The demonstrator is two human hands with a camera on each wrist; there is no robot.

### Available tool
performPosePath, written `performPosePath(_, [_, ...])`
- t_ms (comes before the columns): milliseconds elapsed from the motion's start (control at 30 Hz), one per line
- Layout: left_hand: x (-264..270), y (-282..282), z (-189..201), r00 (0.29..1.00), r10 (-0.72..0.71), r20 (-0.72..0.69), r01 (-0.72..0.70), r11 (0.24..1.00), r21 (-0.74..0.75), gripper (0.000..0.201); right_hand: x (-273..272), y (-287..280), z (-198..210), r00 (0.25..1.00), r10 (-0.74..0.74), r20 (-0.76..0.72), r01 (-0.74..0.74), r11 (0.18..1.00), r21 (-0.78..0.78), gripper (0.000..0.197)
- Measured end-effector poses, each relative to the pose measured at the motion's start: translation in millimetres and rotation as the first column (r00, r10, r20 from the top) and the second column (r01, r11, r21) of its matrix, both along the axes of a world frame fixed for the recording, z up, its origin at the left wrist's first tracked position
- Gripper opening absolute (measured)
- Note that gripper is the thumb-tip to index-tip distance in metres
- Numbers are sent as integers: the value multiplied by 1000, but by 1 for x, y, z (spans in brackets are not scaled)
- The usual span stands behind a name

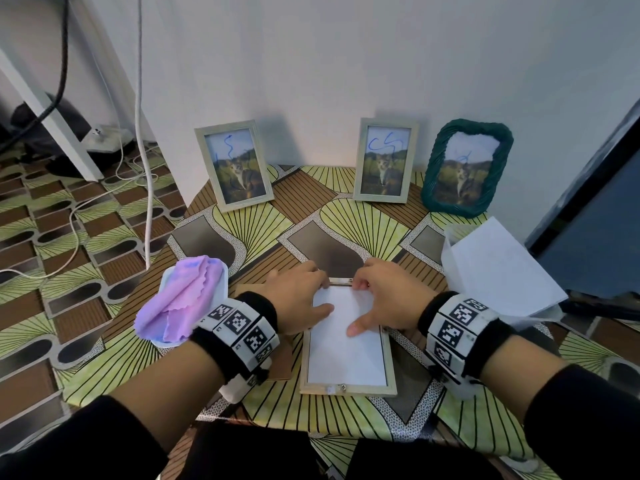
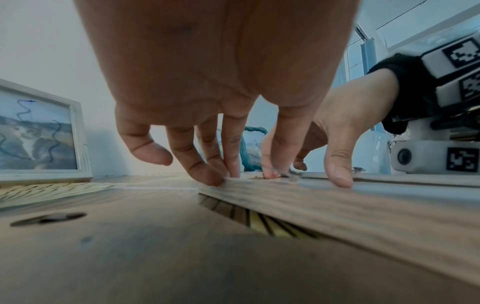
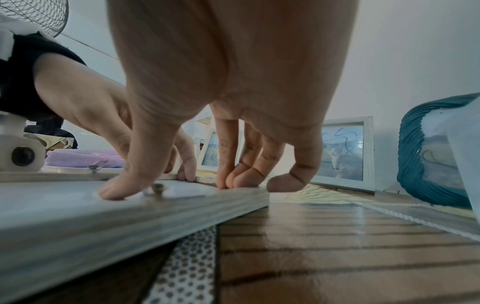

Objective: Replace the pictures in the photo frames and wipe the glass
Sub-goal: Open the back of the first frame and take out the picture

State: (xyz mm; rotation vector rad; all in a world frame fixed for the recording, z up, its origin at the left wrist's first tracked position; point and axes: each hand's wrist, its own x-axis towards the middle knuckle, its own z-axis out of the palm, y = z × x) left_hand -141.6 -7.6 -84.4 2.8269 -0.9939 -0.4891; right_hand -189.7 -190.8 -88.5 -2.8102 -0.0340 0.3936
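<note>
A light wooden photo frame [image 1: 346, 389] lies face down on the patterned table [image 1: 332, 220], with a white sheet [image 1: 346, 355] set in its back. Both hands work at its far end. My left hand [image 1: 325, 294] has bent fingertips on the far left rim [image 2: 223, 181] and its thumb lies on the sheet. My right hand [image 1: 360, 306] presses its thumb [image 3: 111, 191] on the sheet beside a small metal tab [image 3: 155, 188], its other fingertips bunched on the far rim. Neither hand wraps round anything.
The brown backing board [image 1: 249, 292] lies under my left wrist. A purple cloth [image 1: 180, 299] sits on a white lid at the left. Two wooden frames [image 1: 233, 164] [image 1: 384, 161] and a green frame [image 1: 465, 168] stand at the wall, scribbled blue. White sheets in a sleeve [image 1: 498, 268] lie right.
</note>
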Motion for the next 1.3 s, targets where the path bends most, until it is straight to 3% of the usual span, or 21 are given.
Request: performPosePath(1300, [-1, -6, -4, 996, 43, 73, -43, 999, 6, 34, -2, 2, 3, 1000, -14, -11, 13, 997, -75, 81])
